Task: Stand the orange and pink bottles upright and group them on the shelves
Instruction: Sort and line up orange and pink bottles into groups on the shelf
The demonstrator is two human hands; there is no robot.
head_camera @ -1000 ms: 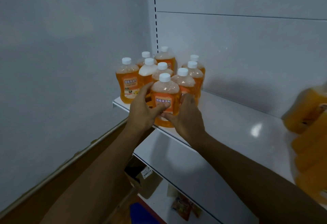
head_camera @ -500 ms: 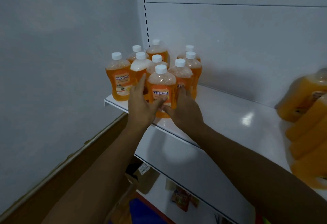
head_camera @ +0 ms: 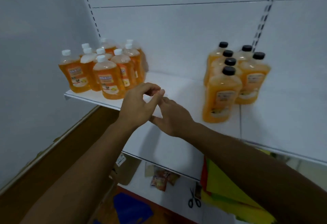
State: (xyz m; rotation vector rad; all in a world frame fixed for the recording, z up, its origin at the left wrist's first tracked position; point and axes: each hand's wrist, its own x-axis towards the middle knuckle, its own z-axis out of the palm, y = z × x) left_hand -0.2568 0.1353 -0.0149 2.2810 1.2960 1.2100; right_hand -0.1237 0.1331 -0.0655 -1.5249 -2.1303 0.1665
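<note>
Several orange bottles with white caps [head_camera: 108,78] stand upright in a tight cluster at the left end of the white shelf [head_camera: 178,85]. A second group of orange bottles with black caps [head_camera: 223,93] stands upright further right on the same shelf. My left hand [head_camera: 139,103] and my right hand [head_camera: 172,114] hover close together over the shelf's front edge, between the two groups. Both hands hold nothing, fingers loosely curled and apart. No pink bottle is in view.
A grey wall closes the left side. Below the shelf lies a lower shelf with snack packets [head_camera: 161,179], scissors [head_camera: 193,199], a cardboard box [head_camera: 123,169] and yellow-green folded material [head_camera: 230,192]. A brown wooden ledge [head_camera: 53,146] runs at lower left.
Both hands have let go of the front white-capped bottle and drawn back to the right. The view swung right, bringing the black-capped group fully into sight.
</note>
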